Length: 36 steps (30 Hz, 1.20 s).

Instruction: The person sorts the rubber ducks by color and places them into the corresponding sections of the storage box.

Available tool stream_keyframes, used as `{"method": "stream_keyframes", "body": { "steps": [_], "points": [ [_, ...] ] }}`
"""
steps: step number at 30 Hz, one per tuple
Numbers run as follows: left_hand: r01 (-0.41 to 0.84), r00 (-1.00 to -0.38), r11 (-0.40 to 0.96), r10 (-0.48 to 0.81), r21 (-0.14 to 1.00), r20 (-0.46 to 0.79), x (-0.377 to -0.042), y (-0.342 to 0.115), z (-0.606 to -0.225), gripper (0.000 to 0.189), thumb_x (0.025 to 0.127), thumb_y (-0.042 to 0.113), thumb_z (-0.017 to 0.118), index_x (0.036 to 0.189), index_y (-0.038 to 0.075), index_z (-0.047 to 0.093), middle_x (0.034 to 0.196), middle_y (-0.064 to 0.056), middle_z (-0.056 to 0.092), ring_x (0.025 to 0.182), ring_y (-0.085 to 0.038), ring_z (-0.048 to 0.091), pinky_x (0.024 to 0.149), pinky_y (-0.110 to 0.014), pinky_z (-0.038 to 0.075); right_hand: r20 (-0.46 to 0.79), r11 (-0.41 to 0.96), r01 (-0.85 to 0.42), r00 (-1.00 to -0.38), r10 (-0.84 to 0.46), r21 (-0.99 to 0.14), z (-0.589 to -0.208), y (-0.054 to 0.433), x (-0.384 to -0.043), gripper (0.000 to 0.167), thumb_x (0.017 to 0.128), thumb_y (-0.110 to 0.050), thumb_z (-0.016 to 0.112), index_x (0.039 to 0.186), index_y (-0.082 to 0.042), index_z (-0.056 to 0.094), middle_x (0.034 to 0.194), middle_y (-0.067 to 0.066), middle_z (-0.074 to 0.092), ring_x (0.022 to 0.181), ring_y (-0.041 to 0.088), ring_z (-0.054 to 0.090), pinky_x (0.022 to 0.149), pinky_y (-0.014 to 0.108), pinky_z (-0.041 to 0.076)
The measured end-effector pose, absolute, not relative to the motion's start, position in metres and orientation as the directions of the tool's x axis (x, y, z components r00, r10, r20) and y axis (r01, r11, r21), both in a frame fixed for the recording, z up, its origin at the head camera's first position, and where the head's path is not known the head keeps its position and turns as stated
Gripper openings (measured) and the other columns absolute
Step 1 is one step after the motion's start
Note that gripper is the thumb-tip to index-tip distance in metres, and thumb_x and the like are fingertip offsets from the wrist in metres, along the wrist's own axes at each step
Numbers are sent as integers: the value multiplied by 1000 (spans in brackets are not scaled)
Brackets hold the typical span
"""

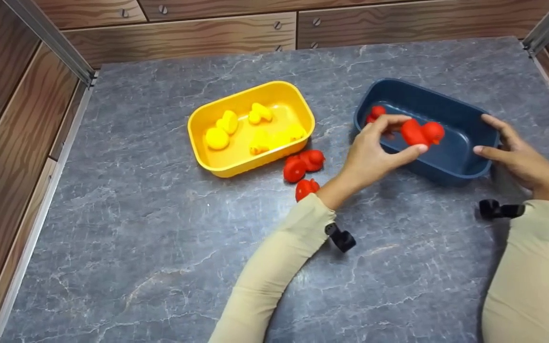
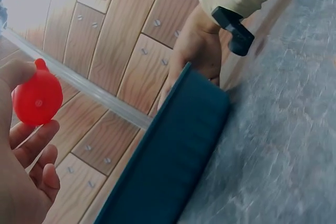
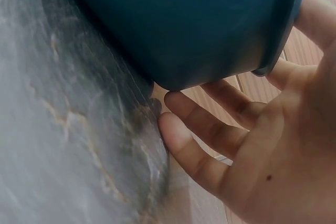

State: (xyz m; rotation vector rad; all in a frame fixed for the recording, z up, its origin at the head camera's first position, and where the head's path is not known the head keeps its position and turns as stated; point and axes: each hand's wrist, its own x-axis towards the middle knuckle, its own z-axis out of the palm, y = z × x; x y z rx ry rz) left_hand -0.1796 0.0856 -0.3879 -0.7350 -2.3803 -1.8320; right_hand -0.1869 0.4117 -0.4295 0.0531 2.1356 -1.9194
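Above the dark blue tub (image 1: pixel 446 164), my left hand (image 1: pixel 374 147) pinches a red toy duck (image 1: pixel 417 133) between thumb and fingers. The left wrist view shows this duck's round underside (image 2: pixel 38 100). At the tub's right end my right hand (image 1: pixel 527 157) holds the rim, with the thumb over the edge. From the right wrist view, the right hand's other fingers (image 3: pixel 205 129) lie along the tub's outer wall (image 3: pixel 184 30). Another red duck (image 1: pixel 377 113) lies inside the tub at its left end, partly behind my left hand.
A yellow tub (image 1: pixel 224 172) with several yellow toys (image 1: pixel 217 138) stands left of the blue one. Red ducks (image 1: pixel 310 160) lie by its lower right corner, and one more (image 1: pixel 307 188) sits beside my left wrist. Wood-patterned walls (image 1: pixel 184 38) border the grey marbled tabletop (image 1: pixel 136 228).
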Motion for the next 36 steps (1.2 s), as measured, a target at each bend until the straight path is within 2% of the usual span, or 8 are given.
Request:
{"method": "stream_keyframes", "body": {
  "steps": [4, 9, 12, 15, 22, 25, 28, 36],
  "points": [
    [381, -898, 268, 334, 885, 286, -181, 95, -388, 53, 77, 36, 80, 122, 17, 60, 113, 7, 66, 93, -1, 54, 81, -7, 41, -199, 72, 189, -967, -162, -979, -430, 412, -187, 70, 93, 5, 54, 148, -27, 25, 129, -3, 37, 95, -1, 62, 75, 15, 53],
    [341, -921, 415, 327, 844, 212, -185, 104, -391, 54, 77, 47, 77, 123, 25, 59, 115, 15, 64, 95, 4, 51, 77, -6, 39, -194, 67, 186, -967, -163, -980, -429, 413, -187, 70, 93, 5, 53, 148, -26, 24, 127, -3, 38, 95, 0, 63, 74, 15, 54],
    [322, -934, 455, 298, 830, 199, -188, 107, -394, 54, 77, 49, 76, 123, 26, 59, 114, 17, 65, 95, 3, 51, 76, -7, 38, -211, 104, 196, -964, -161, -975, -428, 413, -187, 73, 93, 4, 53, 150, -27, 20, 140, 5, 30, 97, -4, 60, 76, 13, 52],
    [305, -945, 478, 258, 824, 200, -192, 108, -398, 54, 76, 51, 76, 122, 27, 59, 111, 19, 65, 95, 2, 51, 74, -7, 37, -234, 147, 211, -959, -159, -966, -428, 413, -188, 76, 94, 1, 54, 153, -27, 15, 152, 14, 15, 98, -7, 58, 76, 11, 51],
    [275, -960, 520, 200, 809, 198, -197, 108, -401, 55, 77, 53, 74, 123, 29, 59, 107, 20, 66, 95, 0, 50, 72, -10, 37, -226, 159, 202, -963, -149, -966, -428, 414, -189, 75, 94, 1, 55, 152, -27, 18, 139, 3, 30, 95, -5, 60, 75, 12, 51],
    [262, -963, 536, 195, 802, 184, -198, 109, -401, 55, 77, 55, 74, 124, 30, 59, 106, 21, 65, 95, 1, 49, 71, -10, 36, -236, 179, 208, -960, -150, -962, -429, 414, -189, 74, 94, -1, 55, 152, -29, 18, 148, 13, 20, 96, -8, 58, 75, 11, 51],
    [257, -965, 559, 191, 788, 179, -198, 110, -400, 56, 77, 56, 73, 124, 31, 58, 107, 22, 65, 96, 2, 49, 71, -10, 37, -248, 193, 218, -957, -149, -957, -429, 413, -190, 75, 94, -2, 55, 152, -30, 17, 154, 15, 9, 96, -9, 57, 75, 10, 50],
    [288, -957, 637, 226, 715, 184, -198, 114, -398, 60, 77, 62, 69, 128, 32, 55, 118, 22, 62, 106, 0, 49, 77, -11, 38, -243, 186, 214, -958, -150, -959, -431, 413, -190, 76, 95, -2, 55, 153, -29, 15, 154, 17, 8, 97, -9, 56, 75, 10, 50]
  ]
}}
